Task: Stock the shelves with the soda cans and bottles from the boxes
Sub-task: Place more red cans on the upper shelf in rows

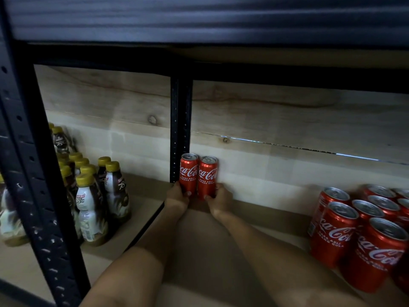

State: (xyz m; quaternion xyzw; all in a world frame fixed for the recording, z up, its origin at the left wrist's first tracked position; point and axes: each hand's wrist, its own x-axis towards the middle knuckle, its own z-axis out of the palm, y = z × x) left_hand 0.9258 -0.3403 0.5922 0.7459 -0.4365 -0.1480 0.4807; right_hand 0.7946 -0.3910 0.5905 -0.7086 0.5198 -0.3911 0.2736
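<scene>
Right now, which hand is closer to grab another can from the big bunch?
Probably the right hand: the bunch of cans stands on its side of the shelf, while the left hand is further, by the post.

— Where do we have room on this shelf (254, 218)?

— Between the two upright cans (198, 176) at the back post (180, 129) and the cluster of cans (363, 229) on the right, we see bare board right back to the wooden wall (287, 120).

— And leftward?

— The post and the bottles (95, 196) beyond it block us; the upper shelf (221, 56) hangs low overhead.
</scene>
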